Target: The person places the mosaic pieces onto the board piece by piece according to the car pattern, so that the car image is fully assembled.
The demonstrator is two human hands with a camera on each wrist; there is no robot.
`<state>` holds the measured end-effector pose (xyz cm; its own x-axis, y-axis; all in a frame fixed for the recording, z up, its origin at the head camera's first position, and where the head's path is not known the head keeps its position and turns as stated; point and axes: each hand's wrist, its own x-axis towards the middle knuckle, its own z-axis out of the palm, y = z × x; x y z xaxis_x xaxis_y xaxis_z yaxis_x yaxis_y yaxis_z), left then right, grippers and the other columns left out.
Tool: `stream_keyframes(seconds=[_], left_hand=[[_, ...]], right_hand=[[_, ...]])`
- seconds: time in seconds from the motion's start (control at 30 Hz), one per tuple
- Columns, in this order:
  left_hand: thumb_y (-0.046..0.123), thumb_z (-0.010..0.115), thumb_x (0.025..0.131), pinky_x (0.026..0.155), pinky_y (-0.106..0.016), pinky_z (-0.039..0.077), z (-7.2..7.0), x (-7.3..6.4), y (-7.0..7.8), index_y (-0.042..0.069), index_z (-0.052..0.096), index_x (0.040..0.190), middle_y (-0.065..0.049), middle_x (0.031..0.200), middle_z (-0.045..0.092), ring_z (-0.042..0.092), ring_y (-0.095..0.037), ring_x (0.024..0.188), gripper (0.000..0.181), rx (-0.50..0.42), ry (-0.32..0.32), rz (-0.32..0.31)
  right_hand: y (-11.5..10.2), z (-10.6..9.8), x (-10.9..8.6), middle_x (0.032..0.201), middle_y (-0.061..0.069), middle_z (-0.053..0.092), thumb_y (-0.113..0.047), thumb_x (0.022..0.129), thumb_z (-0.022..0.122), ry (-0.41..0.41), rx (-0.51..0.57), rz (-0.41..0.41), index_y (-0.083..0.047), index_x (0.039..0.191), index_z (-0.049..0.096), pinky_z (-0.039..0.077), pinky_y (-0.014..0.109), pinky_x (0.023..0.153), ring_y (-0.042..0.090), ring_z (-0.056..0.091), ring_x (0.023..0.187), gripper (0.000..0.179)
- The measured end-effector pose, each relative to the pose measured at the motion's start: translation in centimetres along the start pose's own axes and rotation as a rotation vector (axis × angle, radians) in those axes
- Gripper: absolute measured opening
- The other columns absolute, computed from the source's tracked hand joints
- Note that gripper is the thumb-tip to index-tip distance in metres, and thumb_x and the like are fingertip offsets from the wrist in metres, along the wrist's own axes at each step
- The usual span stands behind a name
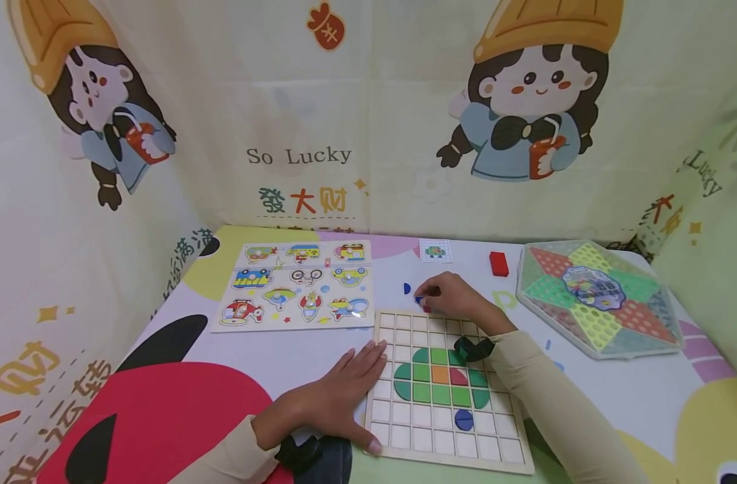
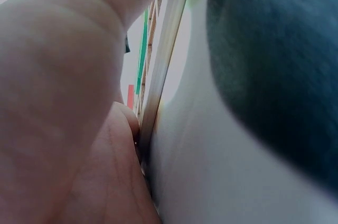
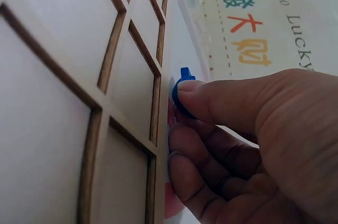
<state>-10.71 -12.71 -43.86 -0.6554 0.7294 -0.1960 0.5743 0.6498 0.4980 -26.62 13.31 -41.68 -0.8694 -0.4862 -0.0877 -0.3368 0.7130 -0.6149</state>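
My left hand [image 1: 338, 396] lies with straight fingers along the left edge of a wooden grid board [image 1: 395, 430], thumb at its lower left corner. On the board, green, orange and red pieces form a patch, with blue pieces [image 1: 463, 420] in a cell below it. Beyond the board's far edge, my right hand [image 1: 453, 296] pinches a small blue piece [image 3: 185, 97] between thumb and fingers, plain in the right wrist view. Under those fingers is a red piece [image 1: 427, 309], and another blue piece [image 1: 407, 288] lies just left. The left wrist view shows the board's edge [image 2: 163, 65] against the palm.
A vehicle puzzle board [image 1: 296, 286] lies at the back left. A small pattern card [image 1: 435, 251] and a red block [image 1: 498, 263] are at the back. On the right sits a star-patterned game board in a clear case [image 1: 598, 299]. Printed cloth walls [image 1: 399, 134] surround the table.
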Motion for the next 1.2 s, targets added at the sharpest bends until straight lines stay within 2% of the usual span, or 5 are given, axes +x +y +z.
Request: stream_keyframes(seconds=[0.2,0.5,0.8,1.2], left_hand=[[0.074,0.065,0.071,0.115,-0.053,0.000,-0.1,0.0,0.1,0.010,0.009,0.157,0.000,0.163,-0.006,-0.009,-0.020,0.147,0.121,-0.003,0.000,0.002],[0.076,0.064,0.070,0.115,-0.054,0.001,0.0,0.1,0.1,0.011,0.010,0.157,0.001,0.163,-0.005,-0.009,-0.020,0.147,0.121,0.007,0.000,-0.012],[0.076,0.065,0.070,0.115,-0.053,0.001,0.0,0.0,0.1,0.010,0.010,0.157,0.000,0.163,-0.006,-0.009,-0.020,0.147,0.122,0.005,0.001,-0.014],[0.074,0.066,0.070,0.115,-0.053,0.000,-0.1,0.1,0.2,0.010,0.010,0.157,0.001,0.163,-0.006,-0.010,-0.019,0.147,0.121,-0.008,-0.002,-0.010]], right_hand=[[-0.2,-0.1,-0.5,0.102,0.005,0.070,-0.009,0.092,0.067,-0.011,-0.017,-0.037,-0.006,0.104,0.075,0.051,0.040,0.088,0.022,0.059,0.096,0.014],[-0.4,-0.1,-1.7,0.103,0.006,0.071,-0.006,0.090,0.069,0.017,0.003,-0.093,-0.005,0.102,0.075,0.052,0.041,0.088,0.024,0.061,0.098,0.013],[-1.0,-0.2,-3.2,0.092,0.000,0.070,-0.005,0.089,0.069,-0.014,0.022,-0.142,-0.006,0.100,0.075,0.051,0.030,0.075,0.016,0.057,0.080,0.012],[-1.8,0.4,-6.0,0.089,-0.006,0.065,-0.006,0.089,0.070,-0.070,0.063,-0.214,-0.009,0.099,0.074,0.051,0.025,0.068,0.015,0.056,0.079,0.011]])
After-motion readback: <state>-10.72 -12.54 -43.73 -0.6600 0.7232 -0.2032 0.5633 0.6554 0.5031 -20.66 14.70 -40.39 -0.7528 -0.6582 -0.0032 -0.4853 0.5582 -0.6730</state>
